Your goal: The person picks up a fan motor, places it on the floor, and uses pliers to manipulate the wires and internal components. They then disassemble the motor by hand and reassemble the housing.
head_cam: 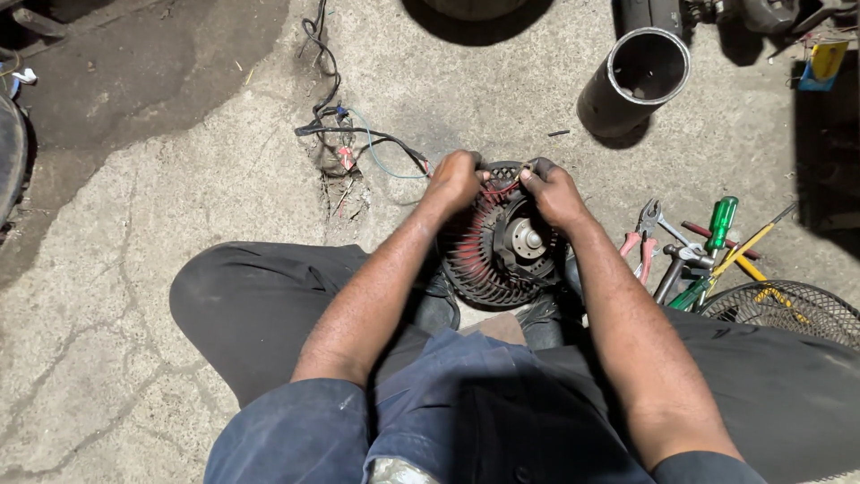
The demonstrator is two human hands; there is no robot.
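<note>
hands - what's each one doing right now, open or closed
Left hand: closed on the top edge of the fan motor.
Right hand: closed on the same edge.

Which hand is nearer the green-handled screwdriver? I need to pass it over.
Right. The right hand grips the top of the fan motor, on the side where the green-handled screwdriver lies among the tools. The left hand grips the motor's far side.
</note>
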